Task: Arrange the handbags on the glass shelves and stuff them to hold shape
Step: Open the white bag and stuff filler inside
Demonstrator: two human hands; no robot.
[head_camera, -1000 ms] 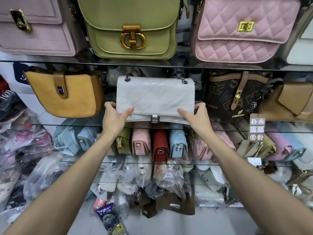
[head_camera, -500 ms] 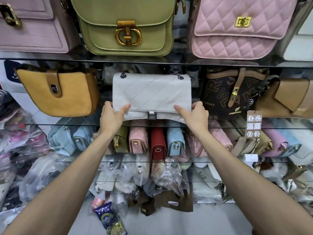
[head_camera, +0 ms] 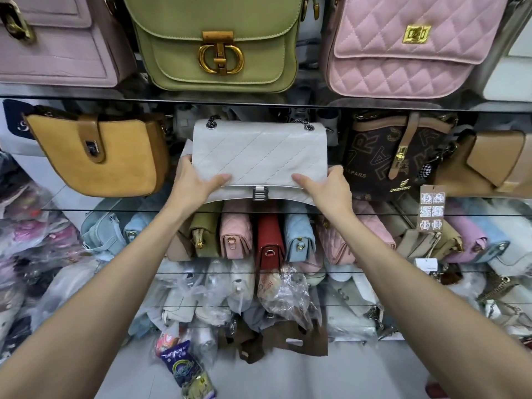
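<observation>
A white quilted handbag (head_camera: 259,154) with a silver clasp and chain strap stands upright on the middle glass shelf (head_camera: 72,210), between a mustard bag (head_camera: 100,156) and a dark brown monogram bag (head_camera: 394,156). My left hand (head_camera: 193,182) grips its lower left corner, thumb on the front flap. Its lower right corner sits in my right hand (head_camera: 325,187), held the same way. The fingers behind the bag are hidden.
On the shelf above stand a lilac bag (head_camera: 54,44), a green bag (head_camera: 218,44) and a pink quilted bag (head_camera: 403,47). A tan bag (head_camera: 495,165) sits at right. Below, several small bags stand in a row (head_camera: 267,240); plastic-wrapped bags (head_camera: 282,295) pile underneath.
Both hands stay on the white bag's lower corners. Their thumbs have slid inward along the flap, and the bag sits slightly further back on the shelf.
</observation>
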